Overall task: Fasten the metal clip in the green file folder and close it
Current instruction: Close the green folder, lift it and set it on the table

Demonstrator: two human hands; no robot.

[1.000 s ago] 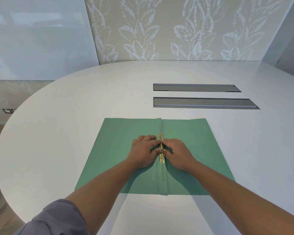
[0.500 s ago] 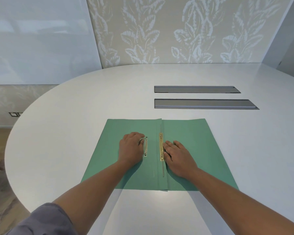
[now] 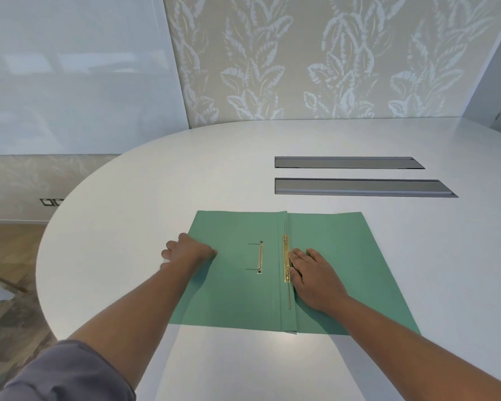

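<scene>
Two hands are at the green file folder (image 3: 237,287), which lies open and flat on the white surface (image 3: 417,256), near its front edge. The right hand (image 3: 315,279) lies spread, palm down, on the right leaf, its fingertips touching the brass clip (image 3: 286,257) that runs along the spine. The left hand (image 3: 190,251) is curled over the outer edge of the left leaf, fingers bent and seemingly tucked under it, though I cannot tell how firmly it grips. A separate brass bar (image 3: 260,257) lies loose on the left leaf, apart from the spine.

To my eye the fastening is over or set aside and the closing has begun. The next move calls for lifting the left leaf and swinging it over while the right hand slips clear; that loose bar may slide or be trapped inside.

Half a second ago the left hand was at the small bar in mid-leaf; since then it has let go and travelled out to the edge. The right hand has hardly moved.
</scene>
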